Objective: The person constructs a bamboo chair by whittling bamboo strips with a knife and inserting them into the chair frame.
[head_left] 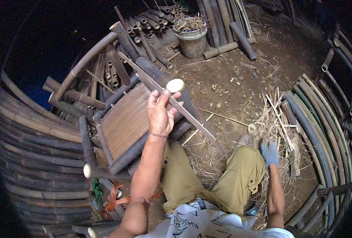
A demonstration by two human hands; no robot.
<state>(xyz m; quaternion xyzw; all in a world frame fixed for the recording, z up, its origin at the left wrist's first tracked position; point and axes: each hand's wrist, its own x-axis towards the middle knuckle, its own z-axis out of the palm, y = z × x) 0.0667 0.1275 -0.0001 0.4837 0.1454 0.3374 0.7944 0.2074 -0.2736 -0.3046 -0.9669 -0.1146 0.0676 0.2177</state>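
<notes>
Above the slatted bamboo frame (124, 119) | left hand (160, 113) raised; fingers clamped on pale round disc (175, 85) against long bamboo strip (172, 101), steadying it | right hand (269, 154), gloved, low beside knee; its fingers' state unclear; dirt floor (227, 85)

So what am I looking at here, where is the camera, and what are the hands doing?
The camera sits on a person's head and looks down, so the forearms come in from the bottom edge and straight lines bend near the rim. The left hand, bare, holds up a long thin bamboo strip, with a small pale disc at its fingertips. The right hand, in a blue glove, is down by the knee among dry straw. Around lie bamboo poles, a slatted bamboo frame and a bucket on bare dirt.
</notes>
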